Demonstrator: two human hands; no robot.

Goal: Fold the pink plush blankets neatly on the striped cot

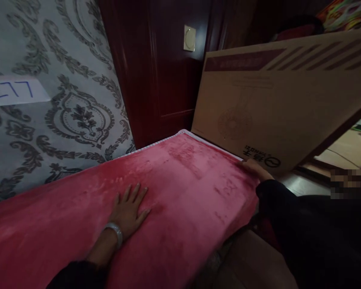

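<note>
A red plush cover point(180, 188) with a pale trimmed edge lies over a long flat surface against the wall. My left hand point(129, 214) is pressed palm down on it, fingers spread, a light bangle at the wrist. At the cover's far right edge, near a cardboard box, my right hand point(254, 167) has its fingers closed on the edge; the fingertips are partly hidden. The plush looks smooth in places and brushed darker in others.
A large cardboard box point(258, 96) leans beyond the cover's right edge, in front of a dark red wooden panel point(171, 72) with a round-dial plate point(189, 38). Patterned wallpaper point(84, 116) with a paper marked 277 point(18, 90) is at left. Floor point(343, 150) shows at right.
</note>
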